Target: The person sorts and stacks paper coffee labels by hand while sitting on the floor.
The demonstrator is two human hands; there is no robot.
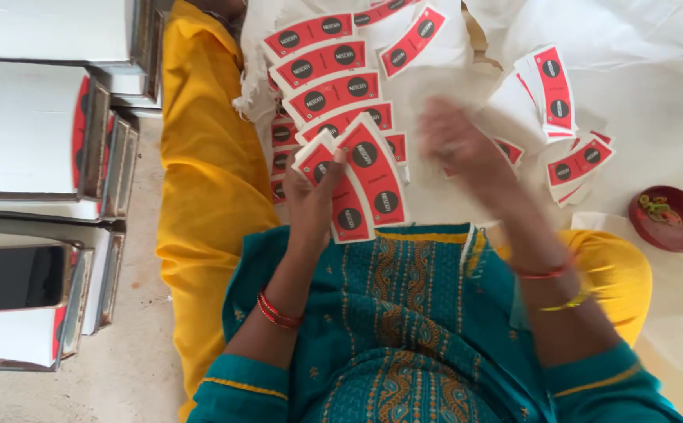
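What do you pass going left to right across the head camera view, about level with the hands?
Stacked metal boxes → yellow cloth → left hand holding red and white curved cards → blurred right hand → small card pile → red bowl.

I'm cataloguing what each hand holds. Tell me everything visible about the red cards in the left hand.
The red cards are curved, fan-shaped blanks of thin card, red with white borders and dark round marks. Several are stacked and splayed, tilted upright above the lap. The left hand pinches their lower left edge, thumb on the front. Similar blanks lie in a row behind them.
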